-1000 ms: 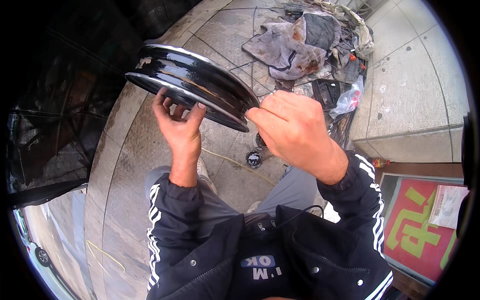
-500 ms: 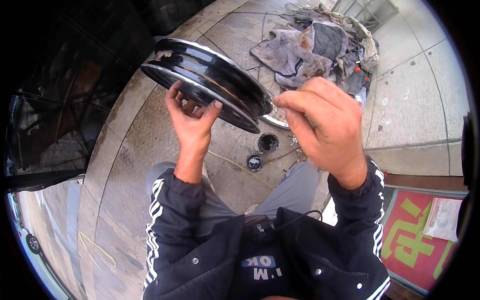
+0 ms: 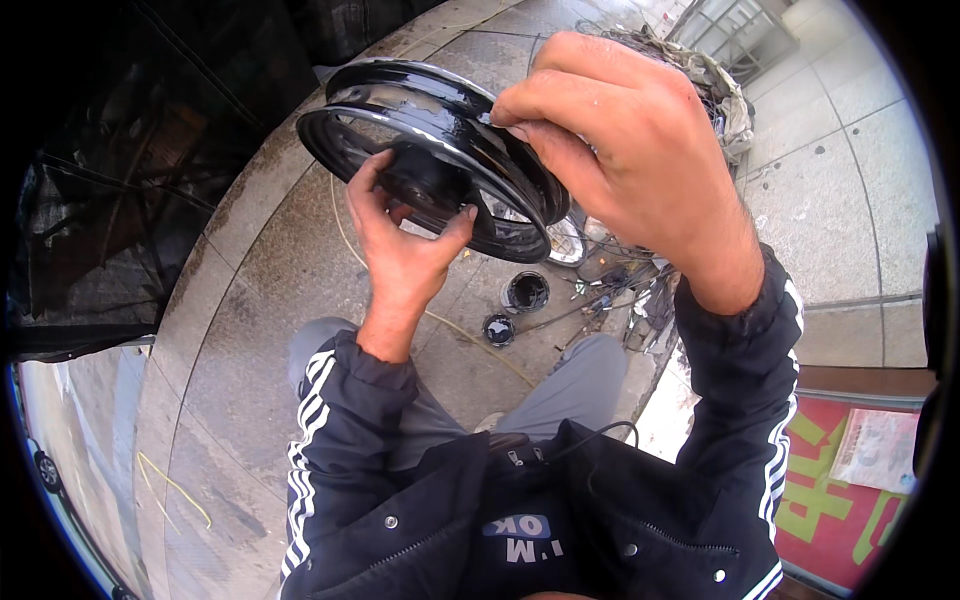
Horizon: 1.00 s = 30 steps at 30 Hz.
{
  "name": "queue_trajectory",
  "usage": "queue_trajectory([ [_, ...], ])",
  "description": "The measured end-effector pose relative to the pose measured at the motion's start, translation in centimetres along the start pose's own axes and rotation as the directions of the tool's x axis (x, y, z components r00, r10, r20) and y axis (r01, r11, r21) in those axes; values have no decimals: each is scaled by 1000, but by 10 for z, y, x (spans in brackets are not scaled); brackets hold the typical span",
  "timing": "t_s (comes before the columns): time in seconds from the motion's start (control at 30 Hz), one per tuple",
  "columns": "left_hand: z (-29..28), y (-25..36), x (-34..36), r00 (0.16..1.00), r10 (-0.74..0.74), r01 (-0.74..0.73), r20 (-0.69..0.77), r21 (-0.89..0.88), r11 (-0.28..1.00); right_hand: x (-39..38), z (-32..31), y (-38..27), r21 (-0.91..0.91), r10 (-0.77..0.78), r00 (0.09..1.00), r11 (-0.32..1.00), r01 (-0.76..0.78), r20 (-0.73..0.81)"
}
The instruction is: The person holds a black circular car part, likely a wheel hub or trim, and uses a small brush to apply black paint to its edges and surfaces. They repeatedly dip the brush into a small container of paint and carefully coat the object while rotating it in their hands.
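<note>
A glossy black wheel rim [image 3: 440,97] is held up in front of me, tilted so that its spokes and dark hub [image 3: 425,178] face me. My left hand [image 3: 410,235] grips it from below, thumb and fingers around the hub. At the rim's right side, my right hand [image 3: 610,135] is closed in a pinch, its fingertips close against the outer channel. Whatever those fingers hold, if anything, is hidden. Patches of the channel look wet and uneven in colour.
On the pavement below stand two small open cans of black liquid, a larger can [image 3: 526,291] and a smaller can [image 3: 498,329]. A spoked wheel [image 3: 567,243] and a heap of scraps [image 3: 650,300] lie to their right. A red signboard [image 3: 815,500] is at lower right.
The wheel rim has turned, so its hub and spokes now show. My right hand has moved up and left, over the rim's channel. My left hand has shifted slightly right.
</note>
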<state>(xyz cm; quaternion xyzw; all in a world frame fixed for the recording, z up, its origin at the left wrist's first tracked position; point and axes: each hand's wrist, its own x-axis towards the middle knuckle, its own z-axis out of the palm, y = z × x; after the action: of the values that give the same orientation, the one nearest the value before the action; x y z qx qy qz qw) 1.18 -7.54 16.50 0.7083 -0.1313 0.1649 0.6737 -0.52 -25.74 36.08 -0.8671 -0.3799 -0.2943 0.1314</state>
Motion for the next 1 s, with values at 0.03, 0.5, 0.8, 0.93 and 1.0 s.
queue_trajectory([
  [0.03, 0, 1, 0, 1000, 6, -6, 4, 16, 1000, 2, 0, 1, -1, -10, 1000, 1000, 10, 15],
  [0.5, 1, 6, 2, 993, -119, 114, -18, -168, 979, -43, 0, -3, -100, 33, 997, 995, -25, 73],
  [0.8, 2, -6, -1, 980, -200, 182, -24, -321, 930, -95, 25, -11, -40, 152, 987, 987, -155, -56],
  [0.93, 4, -7, -3, 967, -255, 226, -8, -435, 872, -111, 36, -13, 4, 175, 975, 984, -176, -135],
  [1.0, 3, -10, -4, 963, -269, 245, 15, -462, 852, -118, 40, -17, 3, 195, 967, 980, -197, -165],
])
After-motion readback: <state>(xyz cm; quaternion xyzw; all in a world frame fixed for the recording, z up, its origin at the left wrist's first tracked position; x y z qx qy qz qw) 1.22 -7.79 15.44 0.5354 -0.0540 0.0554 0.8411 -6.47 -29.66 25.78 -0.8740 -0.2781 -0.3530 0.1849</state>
